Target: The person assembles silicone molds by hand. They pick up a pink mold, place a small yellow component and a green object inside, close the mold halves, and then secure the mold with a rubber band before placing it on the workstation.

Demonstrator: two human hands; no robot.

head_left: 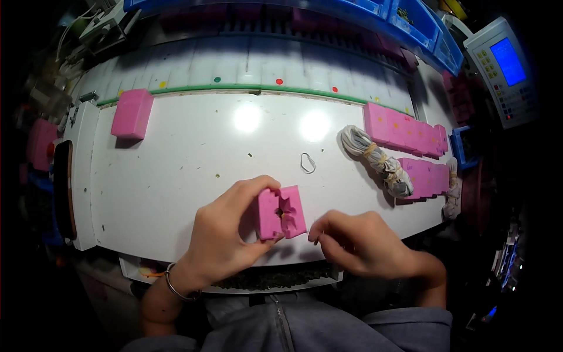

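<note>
My left hand [226, 220] grips a pink rubber mould [269, 214] between thumb and fingers, a little above the white table. A jagged cut parts the block down its middle, and a small yellowish spot shows deep in the gap. Just right of the mould, my right hand [366, 243] is closed, thumb and forefinger curled together. A tiny dark bit shows at those fingertips, too small to name. Beyond the hands, a thin rubber band [307, 163] lies on the table [176, 170].
Another pink block [132, 114] stands far left. Pink blocks line up in two rows [404, 130] at right, beside a banded bundle of pale strips [375, 159]. Blue bins [410, 26] hang over the back; a device with a blue screen [508, 61] stands far right. An open drawer [270, 281] holds dark scraps.
</note>
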